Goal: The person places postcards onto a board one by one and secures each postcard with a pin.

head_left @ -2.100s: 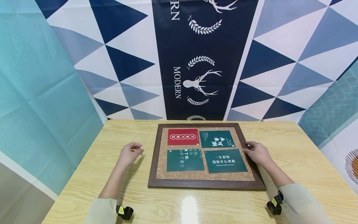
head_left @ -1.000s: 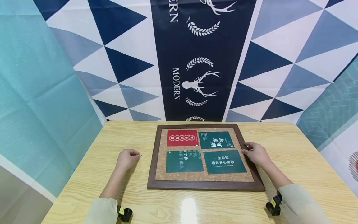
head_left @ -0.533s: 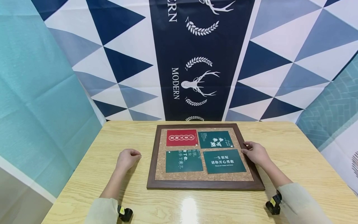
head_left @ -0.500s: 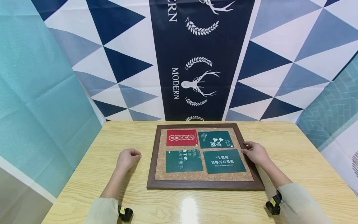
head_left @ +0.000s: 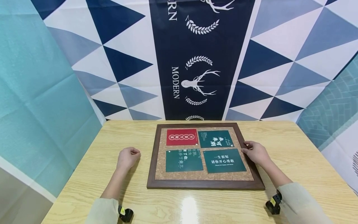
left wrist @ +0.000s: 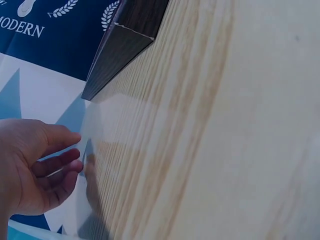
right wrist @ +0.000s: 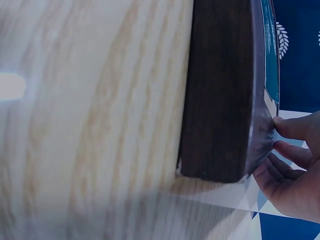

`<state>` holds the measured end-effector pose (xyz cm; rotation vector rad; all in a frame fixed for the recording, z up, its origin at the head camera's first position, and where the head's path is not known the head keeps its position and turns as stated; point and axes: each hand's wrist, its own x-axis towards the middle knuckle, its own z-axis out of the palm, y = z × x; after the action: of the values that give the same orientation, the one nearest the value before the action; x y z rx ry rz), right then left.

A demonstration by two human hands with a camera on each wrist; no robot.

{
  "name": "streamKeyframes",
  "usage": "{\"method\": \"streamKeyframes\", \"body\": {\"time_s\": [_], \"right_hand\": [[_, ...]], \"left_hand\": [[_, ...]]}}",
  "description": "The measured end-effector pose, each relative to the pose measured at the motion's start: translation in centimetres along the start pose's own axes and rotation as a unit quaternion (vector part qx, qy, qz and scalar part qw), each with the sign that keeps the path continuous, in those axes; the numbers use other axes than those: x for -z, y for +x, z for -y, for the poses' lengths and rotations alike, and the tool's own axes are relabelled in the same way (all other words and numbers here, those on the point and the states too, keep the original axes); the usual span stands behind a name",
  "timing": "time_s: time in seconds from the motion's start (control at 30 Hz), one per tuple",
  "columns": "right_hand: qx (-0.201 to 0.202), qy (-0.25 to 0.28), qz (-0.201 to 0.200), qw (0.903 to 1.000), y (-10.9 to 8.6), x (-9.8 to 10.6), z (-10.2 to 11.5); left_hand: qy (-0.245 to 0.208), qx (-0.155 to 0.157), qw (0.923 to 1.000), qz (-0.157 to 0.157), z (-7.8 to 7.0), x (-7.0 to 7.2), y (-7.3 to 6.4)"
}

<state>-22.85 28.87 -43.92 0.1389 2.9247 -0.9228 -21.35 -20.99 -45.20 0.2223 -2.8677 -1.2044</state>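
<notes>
A framed corkboard lies flat on the wooden table, its dark brown frame facing up. Pinned to it are a red card and three green cards, including one with white writing at the front right. My right hand grips the frame's right side, thumb and fingertips at its edge; the right wrist view shows the fingertips against the dark frame. Left of the board, my left hand hovers near the tabletop with loosely bent fingers. Nothing shows between those fingers in the left wrist view.
The wooden table runs back to a patterned blue and white wall cloth. A pale teal cloth hangs on the left. Wrist cameras sit at both cuffs, one black camera beside the left sleeve.
Since two seconds ago the left hand has shifted slightly and its fingers have drawn closer together. A tiny light speck at its fingertips no longer shows. Right hand and board stay put.
</notes>
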Motion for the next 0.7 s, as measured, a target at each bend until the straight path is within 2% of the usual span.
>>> {"method": "streamKeyframes", "body": {"time_s": [0.23, 0.7], "right_hand": [[-0.001, 0.003, 0.001, 1.0000, -0.10, 0.04, 0.08], [-0.004, 0.005, 0.001, 1.0000, -0.11, 0.04, 0.13]], "left_hand": [[-0.016, -0.004, 0.9997, -0.019, -0.26, 0.20, -0.17], [-0.019, -0.030, 0.9994, -0.003, -0.23, 0.15, -0.27]]}}
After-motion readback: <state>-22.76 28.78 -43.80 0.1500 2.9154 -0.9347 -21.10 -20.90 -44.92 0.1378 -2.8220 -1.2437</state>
